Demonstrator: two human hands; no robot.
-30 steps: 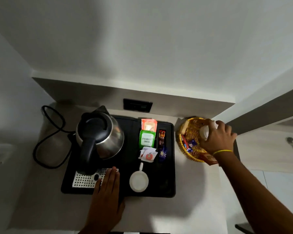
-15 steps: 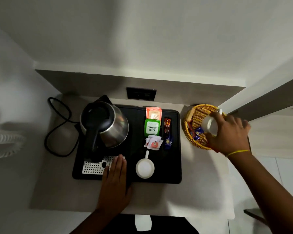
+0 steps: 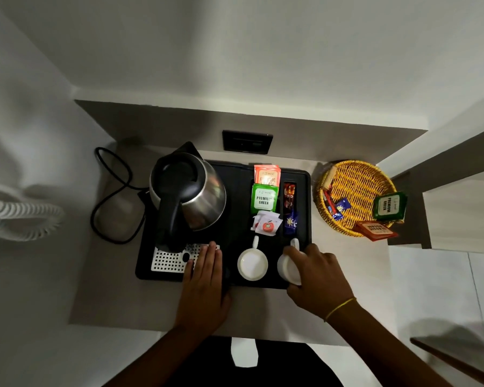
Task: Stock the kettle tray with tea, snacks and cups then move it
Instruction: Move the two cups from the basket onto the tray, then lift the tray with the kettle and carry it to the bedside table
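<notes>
A second white ceramic cup [image 3: 287,268] is being gripped around its body by the right hand [image 3: 317,277] at the near right corner of the black plastic kettle tray [image 3: 305,191], just beside the first white cup [image 3: 252,264]. The tray is being steadied by the left hand [image 3: 206,277], lying flat and grasping nothing. The cup is best lowered level, handle pointing far, clear of its neighbour.
</notes>
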